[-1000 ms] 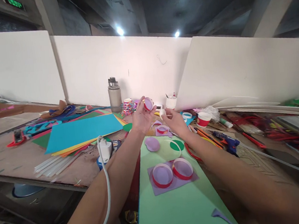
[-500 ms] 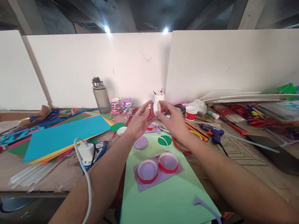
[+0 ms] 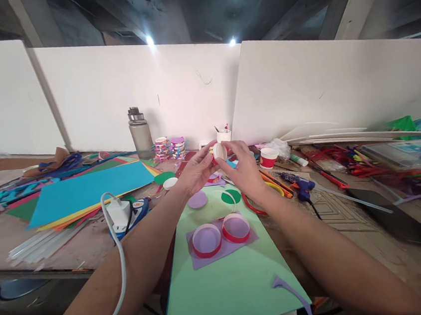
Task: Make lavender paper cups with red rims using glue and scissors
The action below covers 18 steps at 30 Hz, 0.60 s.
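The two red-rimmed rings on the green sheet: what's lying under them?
Both red-rimmed rings sit on a purple paper piece laid over the green sheet. Each shows a purple floor; whether that is the paper or a separate disc cannot be told.

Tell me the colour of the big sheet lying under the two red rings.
Light green sheet, with a purple scrap directly beneath the rings; the head view shows it.

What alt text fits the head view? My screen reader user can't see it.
Both hands, the left hand and right hand, hold a small red-and-white paper ring together above a light green sheet. Two red-rimmed rings lie on a purple piece on that sheet, amid a cluttered craft table.
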Motion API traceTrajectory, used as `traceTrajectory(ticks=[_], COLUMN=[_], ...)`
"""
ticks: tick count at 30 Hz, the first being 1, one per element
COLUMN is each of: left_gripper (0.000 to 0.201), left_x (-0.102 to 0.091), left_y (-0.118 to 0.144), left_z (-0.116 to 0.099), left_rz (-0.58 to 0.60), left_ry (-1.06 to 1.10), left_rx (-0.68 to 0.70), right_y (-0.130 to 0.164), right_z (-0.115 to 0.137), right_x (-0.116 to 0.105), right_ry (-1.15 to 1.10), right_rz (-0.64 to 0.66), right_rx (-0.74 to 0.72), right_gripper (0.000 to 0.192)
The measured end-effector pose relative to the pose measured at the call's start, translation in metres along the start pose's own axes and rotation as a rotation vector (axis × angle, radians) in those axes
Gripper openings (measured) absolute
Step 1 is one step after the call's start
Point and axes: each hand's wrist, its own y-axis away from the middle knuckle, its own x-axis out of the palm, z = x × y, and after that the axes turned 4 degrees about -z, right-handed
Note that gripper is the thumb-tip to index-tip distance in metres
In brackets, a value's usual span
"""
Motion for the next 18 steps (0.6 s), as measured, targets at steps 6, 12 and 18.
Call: traceTrajectory(ticks=[6,12,18], left_gripper=[0.021,0.015,0.017], left_x=[0.011,0.017,0.015], left_y=[0.002,0.000,-0.004], left_z=[0.004,0.006,0.005], left_rz=[-0.006,-0.216,-0.328], left_ry=[0.057,0.096,0.096], left_rx=[-0.062,-0.059,-0.098], right_y=[0.002,0.000,0.000], right_z=[-0.010,-0.016,-0.020], right_x=[0.002,0.004,0.004], right_ry=[0.028,-0.128,-0.204], right_rz=[0.014,-0.042,0.037], right_rx=[0.019,0.251,0.385], right_gripper=[0.039,0.037,0.043])
